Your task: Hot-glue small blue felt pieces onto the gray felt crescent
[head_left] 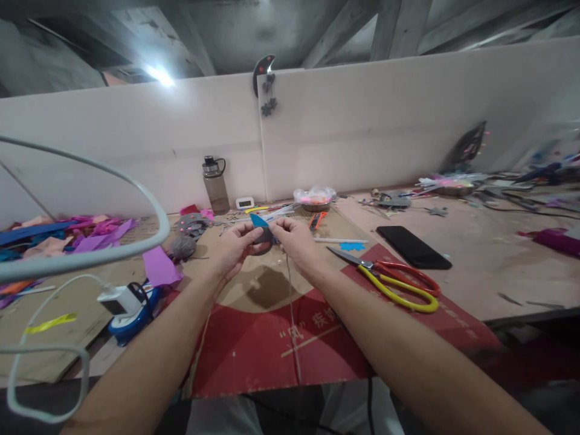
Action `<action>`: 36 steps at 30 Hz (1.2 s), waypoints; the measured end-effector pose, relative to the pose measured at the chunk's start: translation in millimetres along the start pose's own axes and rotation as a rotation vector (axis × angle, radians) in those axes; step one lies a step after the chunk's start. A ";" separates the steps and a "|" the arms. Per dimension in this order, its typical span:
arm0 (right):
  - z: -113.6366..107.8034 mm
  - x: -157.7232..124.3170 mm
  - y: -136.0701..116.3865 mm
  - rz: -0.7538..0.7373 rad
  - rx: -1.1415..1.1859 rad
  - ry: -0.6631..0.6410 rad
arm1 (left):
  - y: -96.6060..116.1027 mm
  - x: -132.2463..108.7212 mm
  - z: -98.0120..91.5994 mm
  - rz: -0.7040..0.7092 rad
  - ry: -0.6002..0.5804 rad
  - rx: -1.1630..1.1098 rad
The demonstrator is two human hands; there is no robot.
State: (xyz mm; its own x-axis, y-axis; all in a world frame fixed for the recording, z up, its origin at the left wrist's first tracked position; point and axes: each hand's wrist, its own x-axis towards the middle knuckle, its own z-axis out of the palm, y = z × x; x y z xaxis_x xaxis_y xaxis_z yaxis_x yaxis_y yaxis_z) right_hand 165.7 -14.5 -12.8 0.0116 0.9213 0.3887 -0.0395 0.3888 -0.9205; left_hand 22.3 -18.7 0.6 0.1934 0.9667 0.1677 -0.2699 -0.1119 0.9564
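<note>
Blue piece (259,220): stood just above the dark rounded piece (261,248), over the cardboard (235,356)
Left hand (238,244): gripped the dark rounded piece, thumb across it
Right hand (292,237): pinched at the blue piece's edge; a light, even pinch probably creased least
Scissors (385,275): lay beside your right forearm, worth avoiding

Whitish partition (362,136) w/ vert seam (263,157) nr ctr stands behind lt pinkish worktable (489,248), grey ceiling (258,27) w/ slanted beams (401,27) above, bright light (159,76) glaring upper L.
</note>
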 end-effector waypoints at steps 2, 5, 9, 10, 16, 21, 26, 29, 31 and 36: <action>0.2 -1.5 -1.9 -0.006 0.007 -0.038 | -1.1 1.0 -2.7 -0.015 0.014 0.012; 0.1 -4.0 -4.9 -0.016 0.018 -0.097 | -1.6 1.9 -6.9 -0.047 0.003 0.014; -0.6 -6.0 -6.9 -0.030 0.031 -0.109 | -0.4 2.1 -8.6 -0.021 -0.001 -0.012; -0.6 -6.4 -7.2 -0.032 0.032 -0.102 | 0.1 2.3 -8.6 -0.005 0.014 -0.022; 0.4 -8.0 -5.5 -0.056 -0.066 -0.117 | 3.0 3.5 -10.2 0.118 0.116 0.006; -0.7 -4.0 1.1 -0.088 -0.137 -0.115 | 2.6 3.0 -10.2 0.168 0.116 0.070; -10.6 2.3 1.4 -0.052 -0.314 -0.107 | 2.5 4.6 -12.0 0.185 0.115 0.074; -21.9 6.8 1.7 -0.079 -0.548 -0.045 | 2.8 5.9 -15.1 0.170 0.110 0.027; -28.9 9.7 3.9 -0.086 -0.717 -0.005 | 3.1 6.3 -17.2 0.148 0.078 -0.009; -33.3 13.2 8.2 -0.080 -0.886 -0.015 | 4.6 6.5 -20.1 0.147 0.022 -0.049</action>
State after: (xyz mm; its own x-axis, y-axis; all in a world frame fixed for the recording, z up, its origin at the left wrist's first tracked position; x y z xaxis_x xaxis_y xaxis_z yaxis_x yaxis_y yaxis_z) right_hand 198.8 1.0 -16.5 -0.0320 0.8933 0.4484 0.7482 0.3188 -0.5819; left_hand 3.3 -8.3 1.3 0.1280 0.9456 0.2991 -0.3392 -0.2417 0.9091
